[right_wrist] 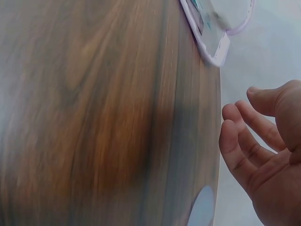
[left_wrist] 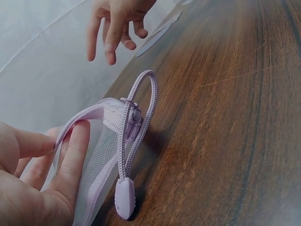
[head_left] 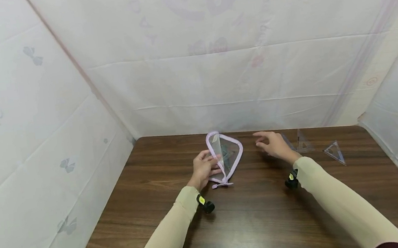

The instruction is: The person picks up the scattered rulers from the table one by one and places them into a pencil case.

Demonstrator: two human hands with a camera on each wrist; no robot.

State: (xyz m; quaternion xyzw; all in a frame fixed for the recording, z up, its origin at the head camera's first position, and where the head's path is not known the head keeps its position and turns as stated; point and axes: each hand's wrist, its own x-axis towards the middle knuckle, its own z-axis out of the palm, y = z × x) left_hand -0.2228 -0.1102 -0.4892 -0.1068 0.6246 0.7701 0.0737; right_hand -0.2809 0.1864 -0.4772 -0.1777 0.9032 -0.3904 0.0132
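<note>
Head view: the left hand pinches a mesh pouch by its edge over the tabletop; the pouch's long axis runs away from the wearer. The right hand, empty, fingers loose, is farther, to the pouch's right. Left wrist: a looped cord pull shows beside the gripped edge. Right wrist: fingers and pouch apart.

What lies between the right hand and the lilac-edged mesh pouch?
Bare wooden tabletop: the head view shows nothing else between the right hand and the pouch.

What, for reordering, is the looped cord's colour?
The looped cord is pale purple, clearest in left wrist view.
</note>
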